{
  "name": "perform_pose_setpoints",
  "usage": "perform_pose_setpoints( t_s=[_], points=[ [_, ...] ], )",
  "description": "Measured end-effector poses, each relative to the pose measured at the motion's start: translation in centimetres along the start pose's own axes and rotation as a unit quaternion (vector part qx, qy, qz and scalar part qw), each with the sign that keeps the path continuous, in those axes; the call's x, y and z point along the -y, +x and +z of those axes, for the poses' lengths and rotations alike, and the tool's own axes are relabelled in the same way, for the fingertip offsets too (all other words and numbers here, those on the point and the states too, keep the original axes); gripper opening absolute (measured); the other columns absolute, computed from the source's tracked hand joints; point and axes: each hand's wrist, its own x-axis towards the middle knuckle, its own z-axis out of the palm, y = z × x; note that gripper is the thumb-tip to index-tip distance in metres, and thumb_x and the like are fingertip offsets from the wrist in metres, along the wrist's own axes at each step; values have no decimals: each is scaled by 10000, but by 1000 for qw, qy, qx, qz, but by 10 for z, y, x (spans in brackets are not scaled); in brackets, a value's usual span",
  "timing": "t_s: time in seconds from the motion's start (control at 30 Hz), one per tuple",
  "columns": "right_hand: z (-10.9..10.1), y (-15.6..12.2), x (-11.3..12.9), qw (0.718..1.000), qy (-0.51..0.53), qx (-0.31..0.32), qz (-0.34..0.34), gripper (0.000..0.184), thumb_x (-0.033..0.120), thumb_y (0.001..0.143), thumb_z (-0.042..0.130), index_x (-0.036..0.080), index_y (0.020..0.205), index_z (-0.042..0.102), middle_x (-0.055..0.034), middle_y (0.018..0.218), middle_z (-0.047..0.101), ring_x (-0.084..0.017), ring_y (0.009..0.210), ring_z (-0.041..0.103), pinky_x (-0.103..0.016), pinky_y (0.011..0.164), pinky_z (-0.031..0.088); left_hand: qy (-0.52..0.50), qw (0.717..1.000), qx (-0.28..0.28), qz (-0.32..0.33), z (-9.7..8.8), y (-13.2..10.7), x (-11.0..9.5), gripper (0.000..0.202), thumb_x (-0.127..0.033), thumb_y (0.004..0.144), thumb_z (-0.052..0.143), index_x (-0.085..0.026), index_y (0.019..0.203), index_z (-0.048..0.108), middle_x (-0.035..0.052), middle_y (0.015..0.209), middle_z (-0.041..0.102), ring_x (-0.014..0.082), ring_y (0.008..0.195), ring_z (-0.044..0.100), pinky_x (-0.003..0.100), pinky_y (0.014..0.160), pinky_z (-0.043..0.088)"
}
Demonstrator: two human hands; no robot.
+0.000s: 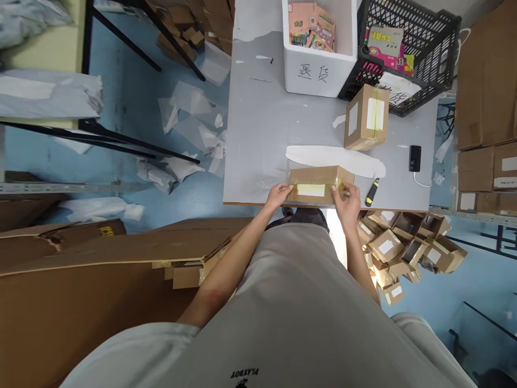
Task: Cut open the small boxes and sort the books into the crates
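Note:
A small cardboard box point(310, 177) with a white label point(311, 189) lies at the table's front edge, right before my body. Shiny clear tape runs across its side. My left hand point(280, 195) is closed on the box's left end, thumb and fingers pinched at the corner. At the other end my right hand point(348, 201) is also closed on the box, its fingertips over the tape near the corner. Whether they hold loose tape as well I cannot make out. A black and yellow box cutter point(372, 192) rests on the table to the right of this hand.
Behind the box lies a long white paper strip point(335, 159). Farther back stand a taped carton point(367, 117), a white bin point(319, 73) and a black crate point(428, 59), both with booklets. A phone point(414, 158) lies right. Several small boxes point(404, 248) are piled below the table.

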Motion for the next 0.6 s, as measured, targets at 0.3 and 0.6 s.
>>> perform_pose_setpoints(
  t_s=[0.3, 0.6],
  points=[
    [52, 8, -29, 986, 129, 74, 80, 719, 779, 908, 717, 168, 1282, 784, -211, 1378, 792, -343, 1268, 749, -556, 1152, 623, 32, 991, -107, 67, -53, -10, -6, 423, -515, 799, 932, -200, 1042, 791, 98, 1035, 825, 268, 951, 776, 400, 930, 632],
    [77, 16, -58, 971, 166, 138, 104, 790, 907, 804, 692, 182, 1099, 801, -166, 1217, 861, -340, 1211, 767, -527, 1121, 616, 65, 980, -139, 129, -60, -6, -8, 344, -513, 874, 834, -201, 1016, 815, 112, 1079, 828, 258, 986, 765, 379, 996, 612]
  ],
)
